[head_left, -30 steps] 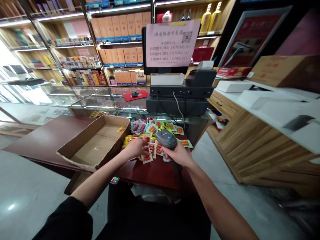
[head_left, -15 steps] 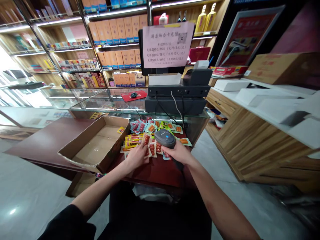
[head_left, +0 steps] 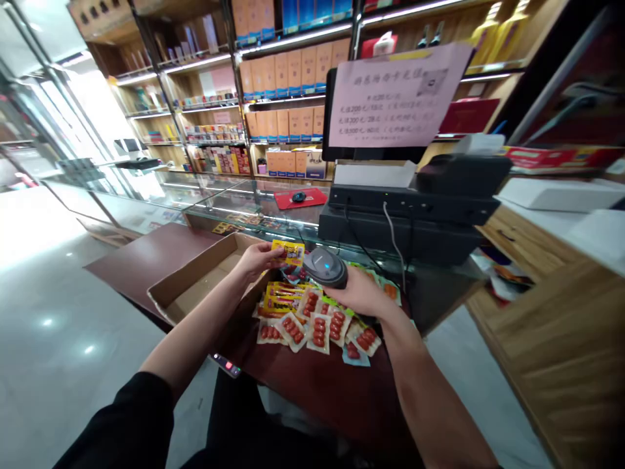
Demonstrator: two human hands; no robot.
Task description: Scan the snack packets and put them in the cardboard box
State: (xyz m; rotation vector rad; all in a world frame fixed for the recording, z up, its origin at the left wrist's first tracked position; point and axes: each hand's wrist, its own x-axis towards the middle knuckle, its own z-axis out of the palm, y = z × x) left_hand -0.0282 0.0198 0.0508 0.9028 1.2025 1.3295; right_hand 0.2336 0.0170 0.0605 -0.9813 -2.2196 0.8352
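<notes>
My left hand (head_left: 258,258) pinches a small yellow snack packet (head_left: 289,253) above the right rim of the cardboard box (head_left: 166,284). A dark grey barcode scanner (head_left: 325,266) is in the grip of my right hand (head_left: 364,292), its head close to the packet's right edge. Below both hands, several clear packs of small red sausages (head_left: 319,332) lie spread on the dark red table. Long yellow packets (head_left: 283,297) lie behind them. My right hand and the scanner partly cover more packs at the back.
A glass counter (head_left: 239,195) runs behind the table, with a red mouse mat (head_left: 312,198) and a cash register unit (head_left: 410,228) on it. A cable (head_left: 394,241) hangs down from the register. A phone (head_left: 225,365) sits by the table's front edge.
My left hand has left the sausage packs and now holds up the small yellow packet that lay in the box. The scanner stays in my right hand. The view has shifted left.
</notes>
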